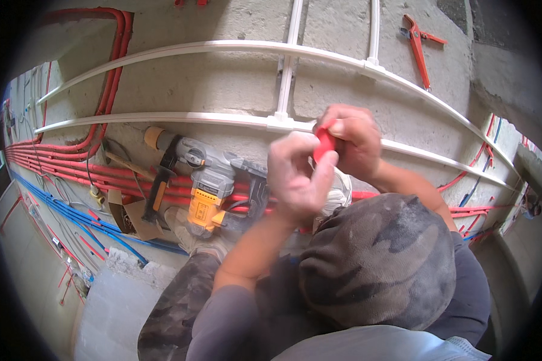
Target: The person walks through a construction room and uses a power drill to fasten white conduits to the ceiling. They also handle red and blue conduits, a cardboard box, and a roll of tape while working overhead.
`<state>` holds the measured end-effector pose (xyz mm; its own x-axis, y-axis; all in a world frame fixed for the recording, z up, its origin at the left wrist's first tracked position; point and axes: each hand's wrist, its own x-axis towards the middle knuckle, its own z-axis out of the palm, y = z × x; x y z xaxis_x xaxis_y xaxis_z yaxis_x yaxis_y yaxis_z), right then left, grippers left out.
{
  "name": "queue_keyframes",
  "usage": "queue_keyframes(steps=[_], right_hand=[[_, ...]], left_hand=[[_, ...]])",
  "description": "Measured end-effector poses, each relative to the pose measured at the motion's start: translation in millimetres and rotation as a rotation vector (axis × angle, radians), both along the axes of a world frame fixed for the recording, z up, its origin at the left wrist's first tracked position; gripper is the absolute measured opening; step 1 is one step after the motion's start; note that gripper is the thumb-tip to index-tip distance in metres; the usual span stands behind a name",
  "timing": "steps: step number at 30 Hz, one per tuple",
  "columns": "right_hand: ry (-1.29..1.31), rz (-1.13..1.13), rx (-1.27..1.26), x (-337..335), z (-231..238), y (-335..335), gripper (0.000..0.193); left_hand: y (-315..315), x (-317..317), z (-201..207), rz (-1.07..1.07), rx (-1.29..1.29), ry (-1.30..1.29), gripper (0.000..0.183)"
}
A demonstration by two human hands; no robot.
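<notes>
Raised in front of me, both hands are closed on a small red piece point(324, 144); its exact kind cannot be made out. My left hand point(296, 175) pinches its lower left edge with thumb and fingers. From the upper right, my right hand point(356, 137) grips its other side, the thumb pressed against it. Below and to the left of my left hand lies a grey and yellow rotary hammer point(214, 183), on the red pipes and beside my shoe. My camouflage-covered knee point(379, 259) partly hides the floor under my right forearm.
White conduits point(223, 46) with tee joints cross the floor beyond my hands. A red pipe cutter point(417, 51) lies at the far right. Red pipes point(60, 159) and blue pipes point(60, 204) run along the left. A cardboard box point(135, 219) sits near the hammer.
</notes>
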<state>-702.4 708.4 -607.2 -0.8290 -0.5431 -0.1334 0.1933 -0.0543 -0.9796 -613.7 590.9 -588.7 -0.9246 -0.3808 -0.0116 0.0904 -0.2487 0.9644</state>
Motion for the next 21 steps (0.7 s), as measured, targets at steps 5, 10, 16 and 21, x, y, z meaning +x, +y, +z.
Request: queue_keyframes(steps=[5,10,16,21], right_hand=[[-0.104,0.23,0.212,-28.0,-48.6,4.6,0.024],[0.205,0.169,0.362,-52.4,-55.2,-21.4,0.023],[0.511,0.17,0.536,-61.3,-92.4,-28.6,0.028],[0.514,0.104,0.548,-58.0,-99.9,-34.7,0.03]], left_hand=[[-25.4,-17.6,-82.1,0.065,-0.495,-0.327,0.025],[-33.5,-52.9,-96.7,0.164,-0.821,-0.053,0.02],[-36.9,-66.4,-122.5,0.176,-0.714,-0.203,0.014],[-36.8,-69.9,-136.5,0.206,-0.786,-0.225,0.015]])
